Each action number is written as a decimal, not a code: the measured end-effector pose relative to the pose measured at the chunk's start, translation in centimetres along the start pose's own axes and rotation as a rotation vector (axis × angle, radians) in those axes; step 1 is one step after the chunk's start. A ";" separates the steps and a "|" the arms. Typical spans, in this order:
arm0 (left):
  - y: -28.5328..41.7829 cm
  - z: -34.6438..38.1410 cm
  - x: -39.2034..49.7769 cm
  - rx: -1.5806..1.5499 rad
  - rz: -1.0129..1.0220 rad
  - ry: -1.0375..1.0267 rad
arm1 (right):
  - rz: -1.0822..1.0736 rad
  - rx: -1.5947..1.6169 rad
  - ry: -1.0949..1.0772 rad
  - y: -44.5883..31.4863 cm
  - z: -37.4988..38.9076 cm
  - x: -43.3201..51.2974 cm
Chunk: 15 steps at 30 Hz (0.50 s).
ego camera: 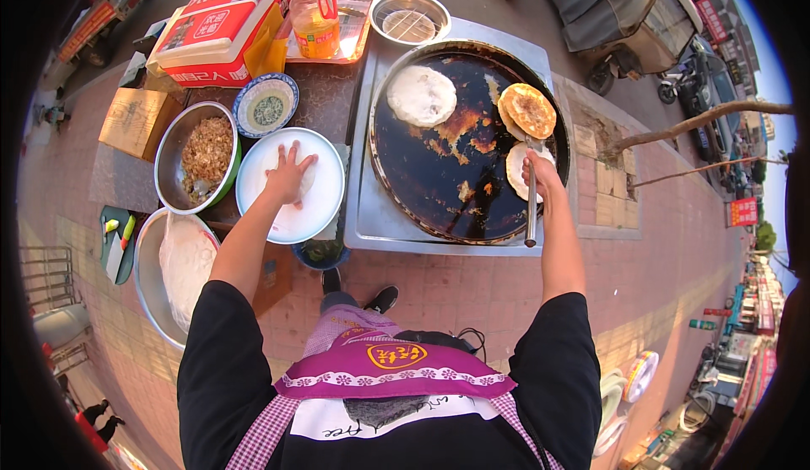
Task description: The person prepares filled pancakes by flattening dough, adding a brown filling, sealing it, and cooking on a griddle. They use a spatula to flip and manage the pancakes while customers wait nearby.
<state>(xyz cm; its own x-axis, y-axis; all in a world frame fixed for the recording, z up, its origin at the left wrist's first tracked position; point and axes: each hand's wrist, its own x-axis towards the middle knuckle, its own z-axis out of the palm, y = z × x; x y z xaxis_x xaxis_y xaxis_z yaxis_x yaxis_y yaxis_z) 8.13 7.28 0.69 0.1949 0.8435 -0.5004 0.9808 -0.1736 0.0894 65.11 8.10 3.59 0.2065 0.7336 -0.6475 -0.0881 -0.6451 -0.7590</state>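
My left hand (290,176) lies with spread fingers on a pale dough round (307,182), which it partly hides. The round rests on a white floured tray (266,220) with a blue rim. My right hand (541,174) grips the metal handle of a spatula (531,217). Its blade meets the lower edge of a browned flatbread (531,112), which overlaps another one in a wide round griddle pan (411,172). A pale flatbread (421,95) lies at the pan's upper left. Another pale flatbread (517,169) is partly covered by my right hand and the spatula.
Left of the tray stand a bowl of brown filling (207,150), a patterned bowl (267,104) and a basin of plastic-covered dough (183,261). An oil bottle (315,17) and a steel bowl with a rack (410,19) stand behind. A knife (115,256) lies far left.
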 end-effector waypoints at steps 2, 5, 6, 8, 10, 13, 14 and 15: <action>0.1 0.0 0.1 -0.003 0.008 0.007 | 0.009 -0.054 0.064 -0.1 -0.2 -0.1; -0.3 0.3 0.1 0.013 0.020 0.015 | 0.082 -0.126 -0.026 -0.9 -0.8 -1.6; -0.4 0.4 0.3 0.020 0.031 0.020 | 0.086 -0.149 -0.026 -0.6 -1.3 -2.4; -0.7 0.6 0.2 0.016 0.025 0.017 | 0.131 -0.170 -0.085 -0.4 -1.9 -5.1; -1.0 0.7 0.1 0.015 0.024 0.020 | 0.170 -0.212 -0.077 -0.8 -3.1 -8.4; -1.2 0.8 -0.2 0.007 0.021 0.022 | 0.066 -0.409 0.125 -0.9 -5.6 -10.6; -0.8 0.5 0.2 -0.001 0.039 0.025 | 0.041 -0.530 0.234 -0.3 -8.4 -9.2; -0.4 0.4 0.6 -0.010 0.057 0.024 | 0.022 -0.653 0.344 0.2 -11.2 -7.5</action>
<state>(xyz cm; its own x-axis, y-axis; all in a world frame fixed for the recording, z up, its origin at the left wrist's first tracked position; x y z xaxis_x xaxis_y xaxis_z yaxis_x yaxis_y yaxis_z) 7.83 7.63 0.00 0.2505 0.8444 -0.4735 0.9681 -0.2165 0.1259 74.42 0.08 9.02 0.5147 0.6800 -0.5222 0.4802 -0.7332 -0.4815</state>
